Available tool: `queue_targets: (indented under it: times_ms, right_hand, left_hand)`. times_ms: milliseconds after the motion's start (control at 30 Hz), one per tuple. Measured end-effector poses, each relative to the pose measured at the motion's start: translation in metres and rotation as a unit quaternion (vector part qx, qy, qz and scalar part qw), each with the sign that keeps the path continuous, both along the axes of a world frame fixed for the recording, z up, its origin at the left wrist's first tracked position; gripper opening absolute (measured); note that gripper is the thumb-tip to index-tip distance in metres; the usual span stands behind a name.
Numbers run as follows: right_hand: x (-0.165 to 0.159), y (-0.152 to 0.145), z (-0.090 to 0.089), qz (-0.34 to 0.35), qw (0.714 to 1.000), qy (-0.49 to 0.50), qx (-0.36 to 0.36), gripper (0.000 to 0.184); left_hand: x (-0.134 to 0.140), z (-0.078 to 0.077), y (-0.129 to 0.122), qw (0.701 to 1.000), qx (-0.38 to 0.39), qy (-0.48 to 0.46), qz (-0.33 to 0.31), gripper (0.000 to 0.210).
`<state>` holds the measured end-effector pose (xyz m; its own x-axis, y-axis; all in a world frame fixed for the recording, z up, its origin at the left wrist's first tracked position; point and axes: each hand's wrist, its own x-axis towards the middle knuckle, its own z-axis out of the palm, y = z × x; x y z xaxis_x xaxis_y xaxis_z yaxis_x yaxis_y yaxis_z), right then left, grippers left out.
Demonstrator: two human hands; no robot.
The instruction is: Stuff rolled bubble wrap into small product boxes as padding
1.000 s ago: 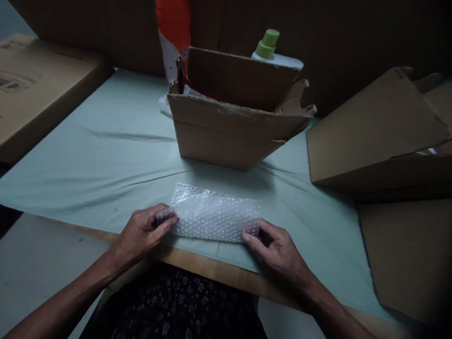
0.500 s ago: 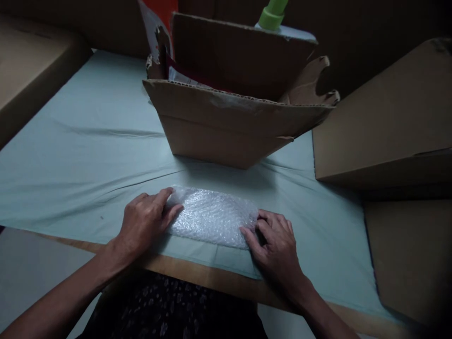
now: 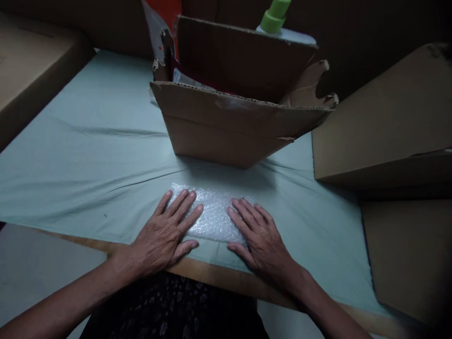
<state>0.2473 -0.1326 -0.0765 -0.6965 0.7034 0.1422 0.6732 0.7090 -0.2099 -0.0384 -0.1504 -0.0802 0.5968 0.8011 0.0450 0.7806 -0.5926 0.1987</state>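
A flat, oblong piece of bubble wrap [image 3: 213,212] lies on the pale green cloth [image 3: 116,155] near the table's front edge. My left hand [image 3: 165,235] rests palm down over its left end, fingers spread. On the right end lies my right hand [image 3: 259,235], also flat and open, with its thumb at the near edge. Both hands press on the wrap without gripping it. The ends under my fingers are partly hidden.
Just beyond stands an open cardboard box [image 3: 226,132] with packets inside. Behind it shows a bottle with a green cap [image 3: 273,19]. Cardboard boxes stand at the left [image 3: 35,61] and right [image 3: 381,117]. The wooden table edge [image 3: 212,275] runs along the front.
Both hands have let go of the ends of the bubble wrap. They now lie flat on top of it, fingers stretched out and nearer the middle.
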Motion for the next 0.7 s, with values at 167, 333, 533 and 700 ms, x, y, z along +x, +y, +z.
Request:
queue_targets:
  times_ms: [167, 333, 533, 700]
  right_hand:
    - [0.01, -0.003, 0.002, 0.039, 0.999, 0.005, 0.038, 0.052]
    - [0.007, -0.008, 0.01, 0.076, 0.99, 0.041, 0.11, 0.033]
    - [0.006, -0.002, 0.035, -0.017, 0.976, 0.216, 0.036, 0.025]
    - [0.004, -0.015, 0.056, -0.146, 0.925, 0.287, -0.201, 0.022]
  left_hand:
    - [-0.005, -0.003, 0.001, 1.0, -0.004, -0.003, -0.003, 0.071]
    - [-0.004, 0.0, 0.001, 0.999, -0.006, -0.042, 0.003, 0.068]
    - [-0.013, 0.01, -0.004, 0.977, 0.027, -0.207, 0.036, 0.038]
    - [-0.033, 0.055, 0.0, 0.919, -0.116, -0.339, 0.162, 0.026]
